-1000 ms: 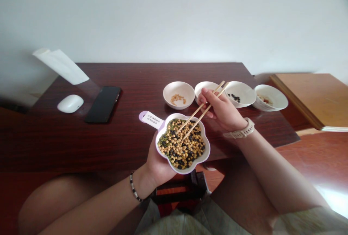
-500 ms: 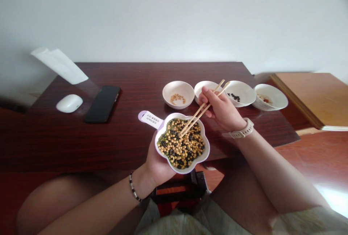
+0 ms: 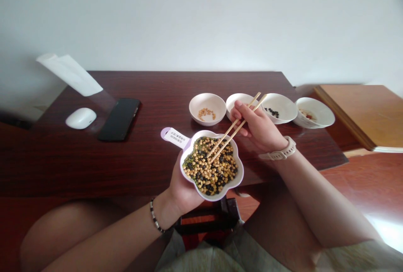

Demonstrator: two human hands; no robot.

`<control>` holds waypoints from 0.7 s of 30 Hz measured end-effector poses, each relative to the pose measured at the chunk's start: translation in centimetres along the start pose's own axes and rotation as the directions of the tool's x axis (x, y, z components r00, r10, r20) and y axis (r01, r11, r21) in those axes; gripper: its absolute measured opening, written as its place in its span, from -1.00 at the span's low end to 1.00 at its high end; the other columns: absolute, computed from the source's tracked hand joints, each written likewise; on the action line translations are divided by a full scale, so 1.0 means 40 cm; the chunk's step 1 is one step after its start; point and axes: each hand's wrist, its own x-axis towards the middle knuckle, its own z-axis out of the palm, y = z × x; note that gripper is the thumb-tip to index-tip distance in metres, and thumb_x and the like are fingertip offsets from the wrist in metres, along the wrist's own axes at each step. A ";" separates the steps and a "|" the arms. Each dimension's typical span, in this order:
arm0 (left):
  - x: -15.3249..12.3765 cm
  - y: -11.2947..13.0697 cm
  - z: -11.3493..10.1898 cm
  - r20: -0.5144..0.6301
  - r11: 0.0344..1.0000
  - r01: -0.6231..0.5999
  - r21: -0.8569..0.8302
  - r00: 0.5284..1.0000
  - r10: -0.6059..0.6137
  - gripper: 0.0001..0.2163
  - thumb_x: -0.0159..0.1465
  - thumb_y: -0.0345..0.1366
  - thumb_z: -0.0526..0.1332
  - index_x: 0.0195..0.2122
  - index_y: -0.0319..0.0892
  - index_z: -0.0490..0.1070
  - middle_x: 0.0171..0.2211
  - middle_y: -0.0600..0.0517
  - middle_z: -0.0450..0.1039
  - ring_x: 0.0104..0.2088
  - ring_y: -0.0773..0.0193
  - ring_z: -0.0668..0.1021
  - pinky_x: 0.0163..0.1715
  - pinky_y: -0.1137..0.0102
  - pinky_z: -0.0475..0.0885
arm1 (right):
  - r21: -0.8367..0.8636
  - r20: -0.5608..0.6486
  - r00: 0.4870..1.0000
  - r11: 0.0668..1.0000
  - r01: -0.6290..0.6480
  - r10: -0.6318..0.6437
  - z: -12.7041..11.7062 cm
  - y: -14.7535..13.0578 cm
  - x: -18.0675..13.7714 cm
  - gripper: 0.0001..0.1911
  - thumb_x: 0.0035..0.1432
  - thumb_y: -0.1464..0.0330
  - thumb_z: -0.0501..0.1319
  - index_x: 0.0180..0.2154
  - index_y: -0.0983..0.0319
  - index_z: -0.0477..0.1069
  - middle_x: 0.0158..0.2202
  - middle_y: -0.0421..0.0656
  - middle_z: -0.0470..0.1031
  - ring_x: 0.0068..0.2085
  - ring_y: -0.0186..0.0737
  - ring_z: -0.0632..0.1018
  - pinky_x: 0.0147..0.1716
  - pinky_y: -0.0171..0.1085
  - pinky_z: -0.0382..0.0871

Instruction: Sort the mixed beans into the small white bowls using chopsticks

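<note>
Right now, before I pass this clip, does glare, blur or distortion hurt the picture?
Head view: glare washes out the floor at lower right; head view: beans and chopsticks look fairly sharp, though the label is too small to read reliably; head view: the far-right bowl looks slanted, probably wide-angle stretching.

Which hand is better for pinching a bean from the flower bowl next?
Probably the right hand: it holds the chopsticks, whose tips are down at the beans. The left hand is busy holding the flower-shaped bowl.
</note>
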 end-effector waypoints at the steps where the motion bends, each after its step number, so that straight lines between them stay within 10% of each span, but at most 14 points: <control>1: 0.000 0.000 0.001 -0.002 1.000 0.006 0.001 1.000 -0.006 -0.52 0.33 0.02 0.07 0.13 -0.14 0.46 0.15 -0.08 0.49 0.21 -0.02 0.48 0.26 0.04 0.30 | -0.013 0.002 1.000 1.000 0.000 0.000 0.000 0.001 0.000 -0.49 0.46 -0.04 0.25 -0.37 0.20 0.29 -0.44 -0.29 0.24 -0.59 -0.48 0.16 -0.62 -0.28 -0.14; 21: 0.003 -0.001 0.000 -0.024 1.000 -0.001 0.017 1.000 0.002 -0.51 0.31 0.05 0.10 0.12 -0.14 0.47 0.14 -0.10 0.50 0.18 -0.04 0.50 0.24 0.04 0.31 | 0.011 0.006 1.000 1.000 0.011 -0.011 0.016 0.002 -0.006 -0.43 0.39 -0.14 0.27 -0.38 0.19 0.27 -0.47 -0.30 0.21 -0.59 -0.47 0.13 -0.62 -0.27 -0.13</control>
